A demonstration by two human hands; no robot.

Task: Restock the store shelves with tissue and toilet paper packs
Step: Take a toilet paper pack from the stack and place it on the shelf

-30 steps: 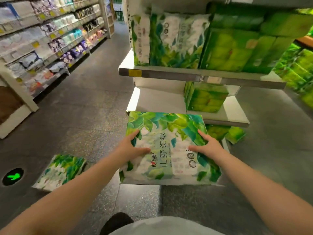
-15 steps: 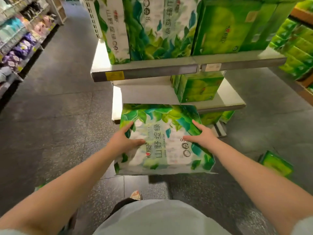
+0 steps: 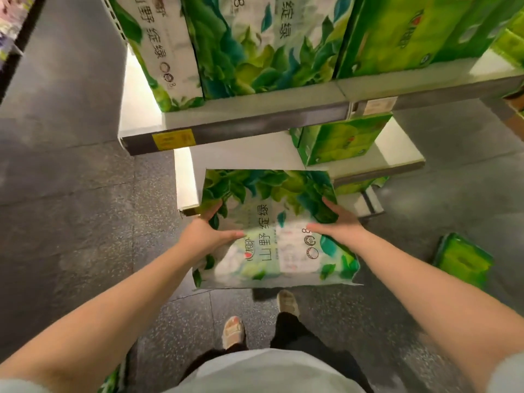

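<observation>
While I stand at the shelf rack, I hold one leaf-print toilet paper pack (image 3: 276, 231) out in front of me, right at the front edge of the lower shelf (image 3: 249, 158). My left hand (image 3: 209, 232) presses on its left side and my right hand (image 3: 338, 225) on its right side, thumbs on top and fingers spread along the sides. I think I am putting this pack away. Next I should push it forward onto the bare white part of the lower shelf, beside the green tissue packs (image 3: 337, 140) already there. The upper shelf (image 3: 255, 120) sticks out over the lower shelf, so I must keep the pack low or it may bump. More leaf-print packs (image 3: 249, 43) stand on that upper shelf. One green pack (image 3: 462, 260) lies on the floor, right of the lower shelf, and my feet are below the pack.
</observation>
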